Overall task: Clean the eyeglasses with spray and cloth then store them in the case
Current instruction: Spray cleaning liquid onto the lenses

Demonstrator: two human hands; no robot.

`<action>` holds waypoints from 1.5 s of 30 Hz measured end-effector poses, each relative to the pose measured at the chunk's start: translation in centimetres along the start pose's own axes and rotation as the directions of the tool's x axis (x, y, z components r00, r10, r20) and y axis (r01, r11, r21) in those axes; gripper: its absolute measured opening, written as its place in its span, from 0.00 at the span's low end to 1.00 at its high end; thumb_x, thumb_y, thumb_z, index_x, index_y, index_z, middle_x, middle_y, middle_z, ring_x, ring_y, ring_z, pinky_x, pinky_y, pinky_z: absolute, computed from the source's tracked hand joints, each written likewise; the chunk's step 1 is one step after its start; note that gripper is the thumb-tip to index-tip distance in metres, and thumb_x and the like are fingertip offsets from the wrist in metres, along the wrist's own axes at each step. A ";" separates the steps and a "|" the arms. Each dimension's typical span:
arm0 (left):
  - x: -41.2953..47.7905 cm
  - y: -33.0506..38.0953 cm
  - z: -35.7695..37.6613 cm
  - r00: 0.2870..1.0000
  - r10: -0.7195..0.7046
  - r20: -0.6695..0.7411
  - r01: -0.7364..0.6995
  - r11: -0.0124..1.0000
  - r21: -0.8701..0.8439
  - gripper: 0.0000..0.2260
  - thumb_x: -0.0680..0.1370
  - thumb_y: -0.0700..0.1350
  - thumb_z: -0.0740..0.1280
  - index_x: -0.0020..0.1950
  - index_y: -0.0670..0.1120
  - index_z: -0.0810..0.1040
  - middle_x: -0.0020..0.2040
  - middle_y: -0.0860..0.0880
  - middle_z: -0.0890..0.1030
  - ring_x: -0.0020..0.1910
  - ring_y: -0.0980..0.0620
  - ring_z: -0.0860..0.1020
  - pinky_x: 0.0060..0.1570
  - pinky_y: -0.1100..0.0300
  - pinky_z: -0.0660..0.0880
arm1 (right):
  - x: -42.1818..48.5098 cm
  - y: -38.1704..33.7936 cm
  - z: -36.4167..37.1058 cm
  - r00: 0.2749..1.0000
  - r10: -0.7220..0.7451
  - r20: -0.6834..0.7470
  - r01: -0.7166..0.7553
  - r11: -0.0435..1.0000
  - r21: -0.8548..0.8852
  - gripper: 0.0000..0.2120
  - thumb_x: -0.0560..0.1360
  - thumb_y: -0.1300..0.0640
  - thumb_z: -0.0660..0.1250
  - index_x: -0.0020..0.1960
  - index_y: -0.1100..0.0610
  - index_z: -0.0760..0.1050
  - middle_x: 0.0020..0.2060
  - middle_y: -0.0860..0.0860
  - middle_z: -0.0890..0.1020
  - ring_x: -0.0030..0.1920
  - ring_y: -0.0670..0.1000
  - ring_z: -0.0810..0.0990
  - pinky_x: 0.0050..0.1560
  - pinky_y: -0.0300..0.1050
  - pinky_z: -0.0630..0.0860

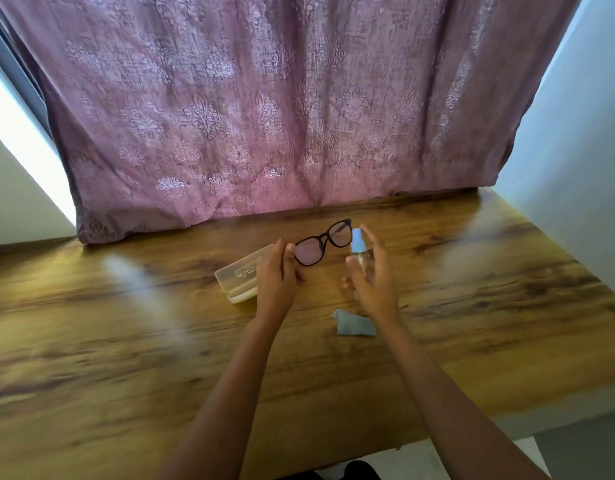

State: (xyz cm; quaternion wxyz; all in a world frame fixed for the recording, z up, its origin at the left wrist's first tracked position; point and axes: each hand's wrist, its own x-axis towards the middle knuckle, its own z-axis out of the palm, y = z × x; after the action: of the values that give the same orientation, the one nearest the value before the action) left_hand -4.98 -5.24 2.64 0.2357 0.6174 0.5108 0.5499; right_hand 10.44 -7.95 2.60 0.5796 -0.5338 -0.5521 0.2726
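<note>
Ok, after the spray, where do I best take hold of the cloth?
Pinch the cloth at its left corner, coming down from the left. It lies low on the table, so a corner gives fingers the surest hold. The wrist of the right hand covers its right side, and that hand holds the bottle. Probably set the bottle down first.

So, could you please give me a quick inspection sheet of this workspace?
Surface: wooden table, glare patches.
Job's things: eyeglasses held by one end; spray bottle beside them; cloth lying on the table, nearer the person; case left of the eyeglasses.
Clutter: nothing seen.
Hands: left hand pinches the eyeglasses' frame; right hand grips the spray bottle.
Cables: nothing seen.
Surroundings: patterned purple curtain behind the table; pale wall at right.
</note>
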 end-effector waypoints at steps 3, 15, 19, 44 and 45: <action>-0.6 -0.1 -0.9 1.000 0.006 0.011 -0.005 1.000 -0.027 0.15 0.82 0.45 0.54 0.36 0.46 0.68 0.25 0.49 0.74 0.25 0.49 0.75 0.30 0.59 0.71 | -1.2 -0.8 1.1 0.998 -0.046 0.047 0.051 0.994 -0.102 0.24 0.74 0.56 0.64 0.67 0.41 0.64 0.39 0.53 0.78 0.29 0.59 0.74 0.30 0.58 0.76; -2.3 -0.2 -3.7 0.994 -0.094 0.059 0.099 0.990 -0.097 0.15 0.82 0.44 0.53 0.42 0.36 0.71 0.26 0.50 0.70 0.21 0.58 0.70 0.24 0.67 0.65 | -3.9 -4.0 4.2 0.982 -0.156 0.106 0.189 0.840 -0.508 0.27 0.73 0.61 0.63 0.70 0.48 0.64 0.38 0.56 0.79 0.30 0.49 0.71 0.31 0.42 0.66; -2.2 -0.3 -4.1 0.991 -0.115 0.072 0.122 0.988 -0.090 0.15 0.82 0.44 0.54 0.42 0.36 0.72 0.26 0.51 0.70 0.21 0.59 0.69 0.24 0.68 0.64 | -4.0 -4.5 4.9 0.980 -0.161 0.118 0.200 0.782 -0.590 0.26 0.74 0.62 0.61 0.70 0.49 0.64 0.45 0.55 0.80 0.33 0.54 0.77 0.31 0.48 0.74; -2.5 0.0 -5.0 0.987 -0.141 0.070 0.151 0.976 -0.156 0.15 0.82 0.45 0.53 0.42 0.38 0.72 0.27 0.51 0.70 0.22 0.59 0.69 0.25 0.67 0.65 | -5.0 -5.0 5.5 0.980 -0.159 0.123 0.199 0.698 -0.688 0.27 0.73 0.64 0.61 0.70 0.47 0.63 0.49 0.54 0.79 0.35 0.53 0.77 0.29 0.42 0.67; -2.5 -0.1 -5.0 0.987 -0.144 0.075 0.155 0.975 -0.162 0.15 0.82 0.45 0.53 0.41 0.39 0.72 0.26 0.51 0.69 0.22 0.59 0.69 0.25 0.66 0.65 | -4.8 -5.0 5.1 0.981 -0.166 0.098 0.188 0.710 -0.678 0.28 0.74 0.64 0.61 0.71 0.47 0.61 0.47 0.55 0.79 0.34 0.53 0.77 0.28 0.42 0.66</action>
State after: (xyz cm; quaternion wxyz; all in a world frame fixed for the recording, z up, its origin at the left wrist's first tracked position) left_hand -9.35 -8.79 2.87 0.3432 0.5721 0.5003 0.5519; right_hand 3.15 -12.13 4.61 0.3570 -0.6501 -0.6707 0.0011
